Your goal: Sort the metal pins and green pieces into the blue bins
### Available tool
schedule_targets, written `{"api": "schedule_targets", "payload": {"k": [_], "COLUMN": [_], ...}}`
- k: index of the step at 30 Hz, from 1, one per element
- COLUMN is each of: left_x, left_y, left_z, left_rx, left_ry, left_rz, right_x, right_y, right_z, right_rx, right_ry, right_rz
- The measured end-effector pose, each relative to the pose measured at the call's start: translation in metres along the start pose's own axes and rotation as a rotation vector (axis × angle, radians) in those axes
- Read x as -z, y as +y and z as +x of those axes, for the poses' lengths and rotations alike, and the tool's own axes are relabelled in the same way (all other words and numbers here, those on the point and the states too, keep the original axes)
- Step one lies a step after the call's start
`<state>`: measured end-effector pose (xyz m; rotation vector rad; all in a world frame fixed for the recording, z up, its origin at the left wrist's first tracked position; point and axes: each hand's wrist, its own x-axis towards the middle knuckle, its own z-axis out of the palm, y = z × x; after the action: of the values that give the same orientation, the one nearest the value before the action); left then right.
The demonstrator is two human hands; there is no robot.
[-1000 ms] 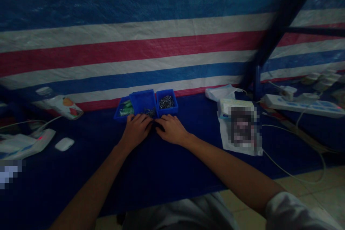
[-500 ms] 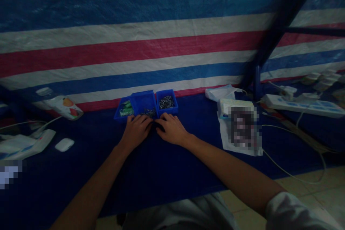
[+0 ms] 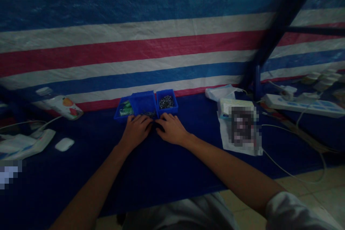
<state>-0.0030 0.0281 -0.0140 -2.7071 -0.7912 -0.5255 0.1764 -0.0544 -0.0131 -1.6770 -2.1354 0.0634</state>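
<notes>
Three small blue bins stand side by side at the back of the blue table. The left bin (image 3: 116, 115) has green packets (image 3: 126, 108) in it. In the middle bin (image 3: 142, 101) lie dark metal pieces, partly hidden by my fingers. The right bin (image 3: 175, 105) contains many small metal pieces (image 3: 166, 102). My left hand (image 3: 137, 129) rests at the front of the left and middle bins, fingers curved. Close beside it, my right hand (image 3: 169, 128) touches the front of the right bin, fingers bent. Whether either hand grips something is hidden.
A bottle (image 3: 66, 106), a white case (image 3: 64, 144) and a power strip (image 3: 40, 145) are on the left. On the right lie a tissue pack (image 3: 225, 107), a blurred printed sheet (image 3: 225, 134), cables and another power strip (image 3: 304, 106). A striped tarp (image 3: 161, 43) hangs behind.
The metal pieces in the middle bin appear lower and flatter. Both hands stay almost where they were.
</notes>
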Motion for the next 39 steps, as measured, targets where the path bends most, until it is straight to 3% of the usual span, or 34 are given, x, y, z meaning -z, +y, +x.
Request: {"api": "schedule_targets", "payload": {"k": [20, 24, 28, 30, 34, 39], "left_x": [0.004, 0.014, 0.02, 0.022, 0.022, 0.02], "left_y": [0.006, 0.012, 0.008, 0.002, -0.016, -0.033], "left_z": [0.0, 0.0, 0.0, 0.0, 0.0, -0.004], "left_rx": [0.027, 0.075, 0.314, 0.433, 0.521, 0.452], "left_ry": [0.01, 0.218, 0.528, 0.607, 0.537, 0.341], "left_rz": [-0.013, -0.022, -0.074, -0.123, -0.241, -0.357], "right_x": [0.0, 0.002, 0.004, 0.003, 0.003, 0.003], "right_y": [0.0, -0.001, -0.001, 0.0, 0.0, 0.0], "right_z": [0.0, -0.001, -0.001, -0.001, 0.0, 0.002], "right_rx": [0.0, -0.006, -0.011, -0.009, -0.011, -0.101], "right_ry": [-0.009, -0.015, -0.022, -0.021, 0.006, 0.067], "right_rz": [-0.02, -0.032, -0.032, -0.023, 0.023, 0.147]}}
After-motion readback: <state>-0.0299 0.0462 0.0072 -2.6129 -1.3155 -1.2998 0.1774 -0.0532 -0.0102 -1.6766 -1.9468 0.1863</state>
